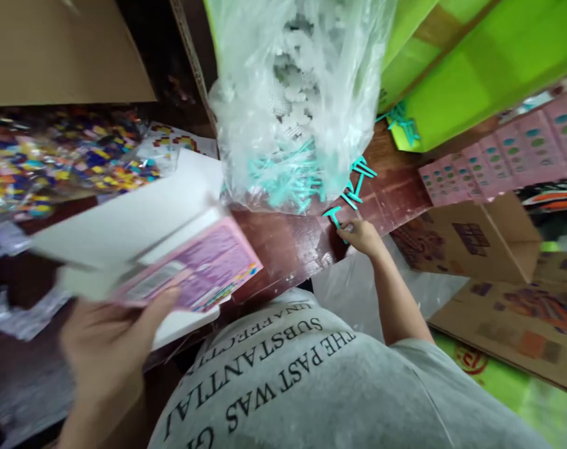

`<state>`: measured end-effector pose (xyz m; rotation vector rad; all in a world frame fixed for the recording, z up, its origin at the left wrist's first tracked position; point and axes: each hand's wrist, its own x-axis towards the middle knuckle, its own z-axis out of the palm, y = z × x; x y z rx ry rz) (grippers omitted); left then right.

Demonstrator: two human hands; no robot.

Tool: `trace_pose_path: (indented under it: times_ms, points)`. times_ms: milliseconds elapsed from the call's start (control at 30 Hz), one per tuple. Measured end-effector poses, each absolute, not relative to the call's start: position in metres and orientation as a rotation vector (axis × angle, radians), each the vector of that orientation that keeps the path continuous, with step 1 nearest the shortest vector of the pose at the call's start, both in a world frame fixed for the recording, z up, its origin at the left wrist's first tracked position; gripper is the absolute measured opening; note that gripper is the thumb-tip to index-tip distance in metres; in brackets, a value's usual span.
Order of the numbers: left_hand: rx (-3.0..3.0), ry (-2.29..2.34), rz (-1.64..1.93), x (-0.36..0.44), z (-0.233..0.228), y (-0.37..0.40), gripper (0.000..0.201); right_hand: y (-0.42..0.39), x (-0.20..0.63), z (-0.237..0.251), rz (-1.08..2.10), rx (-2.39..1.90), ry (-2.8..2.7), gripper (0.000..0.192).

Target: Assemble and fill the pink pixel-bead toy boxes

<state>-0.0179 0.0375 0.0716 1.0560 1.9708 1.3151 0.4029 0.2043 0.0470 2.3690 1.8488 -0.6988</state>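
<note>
- The right hand (pixel 364 238) is reaching out to the counter's (pixel 283 246) near right edge and pinching a small teal plastic piece (pixel 333 215) between thumb and fingertips; the grip looks light, on the stem of the piece.
- The left hand (pixel 108 346) is grasping a flat pink box (pixel 194 268) near the counter's near left edge, thumb on top, with its white flap (pixel 124 218) standing open; the hand is blurred, so the other fingers cannot be made out.
- To do this pick well, I judge the fingertips should be closing on one piece only, lifting it clear of the loose teal pieces (pixel 358 178) scattered just beside it, while the box is being kept level and its opening facing the right hand.
- A large clear plastic bag (pixel 293 93) is standing at the middle of the counter, holding white pieces above and a heap of teal ones at the bottom; several are spilling out at its right side.
- A row of pink boxes (pixel 503 156) is lying beyond the right edge, beside a green box (pixel 480 68).
- Another bag of colourful bits (pixel 54 156) is lying at the far left corner.
</note>
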Motion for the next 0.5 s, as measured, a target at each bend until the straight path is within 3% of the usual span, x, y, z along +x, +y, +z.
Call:
trace_pose_path:
  times_ms: [167,267,367,433,500]
  points:
    - [1.229,1.896,1.202,-0.008,0.059,0.052,0.046,0.194,0.392,0.103,-0.893,2.294,2.676,0.025]
    - [1.335,1.762,1.111,-0.001,0.062,0.056,0.051,0.205,0.357,0.150,-0.824,1.597,3.355,0.025]
    - [1.371,1.659,1.079,0.016,0.070,0.052,0.058,0.220,0.310,0.182,-0.331,0.814,3.372,0.023]
    - [1.347,1.588,1.133,0.028,0.073,0.045,0.060,0.225,0.286,0.191,0.034,0.495,3.287,0.027]
    - [1.321,1.492,1.235,0.036,0.068,0.037,0.061,0.227,0.271,0.191,0.155,0.292,3.277,0.028]
